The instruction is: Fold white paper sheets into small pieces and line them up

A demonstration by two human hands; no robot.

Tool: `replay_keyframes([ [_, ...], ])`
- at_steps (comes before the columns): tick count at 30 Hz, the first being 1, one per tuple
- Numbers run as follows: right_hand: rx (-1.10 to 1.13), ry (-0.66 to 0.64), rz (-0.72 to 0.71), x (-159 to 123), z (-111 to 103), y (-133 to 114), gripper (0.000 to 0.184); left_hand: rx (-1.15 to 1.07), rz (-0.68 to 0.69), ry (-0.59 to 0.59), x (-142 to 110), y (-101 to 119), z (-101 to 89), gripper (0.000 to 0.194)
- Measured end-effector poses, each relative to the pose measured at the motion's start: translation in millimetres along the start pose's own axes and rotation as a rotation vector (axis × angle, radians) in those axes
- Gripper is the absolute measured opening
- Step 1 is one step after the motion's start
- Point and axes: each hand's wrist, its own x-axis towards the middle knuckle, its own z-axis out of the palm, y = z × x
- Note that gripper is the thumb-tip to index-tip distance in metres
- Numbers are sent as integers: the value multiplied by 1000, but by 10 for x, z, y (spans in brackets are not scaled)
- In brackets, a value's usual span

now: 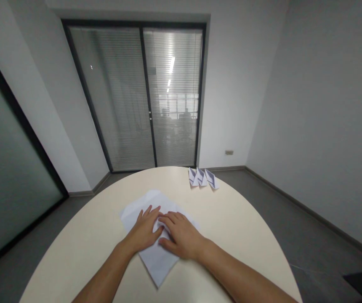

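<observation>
A sheet of white paper lies on the round table, one corner pointing toward me and creases showing on its far part. My left hand rests on the sheet with its fingers spread and pointing away from me. Beside it, my right hand lies on the paper too, fingers stretched out toward the left. The fingertips of both hands come close together near the sheet's middle, and I cannot tell whether they touch. Both hands cover much of the paper's centre.
Three small folded paper boats stand in a row at the table's far right edge. The pale round table has a curved rim. Beyond it are a glass door with blinds, grey walls and a wall socket.
</observation>
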Motion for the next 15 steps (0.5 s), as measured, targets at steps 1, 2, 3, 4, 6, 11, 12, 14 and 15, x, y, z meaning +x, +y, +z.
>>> replay_keyframes([
  [1, -25, -27, 61, -1, 35, 29, 72, 8, 1, 10, 2, 3, 9, 54],
  [2, -39, -81, 112, -3, 67, 56, 82, 22, -12, 21, 6, 3, 17, 56],
  [3, -47, -134, 145, -6, 93, 77, 88, 41, -39, 30, 13, 1, 25, 58],
  [4, -52, -174, 169, -8, 113, 88, 91, 63, -77, 40, 22, -4, 31, 61],
  [6, -59, -218, 190, -15, 127, 77, 96, 108, -160, 54, 43, -20, 40, 65],
  [11, -31, -268, 171, -141, 49, -97, 98, 158, -265, 55, 62, -73, 22, 65],
  [12, -20, -285, 160, -203, 19, -139, 97, 157, -272, 54, 59, -86, 14, 66],
  [14, 22, -297, 104, -373, -57, -203, 91, 146, -268, 44, 48, -121, 0, 67],
  [15, 51, -306, 63, -480, -107, -216, 89, 137, -256, 39, 42, -144, -7, 68],
])
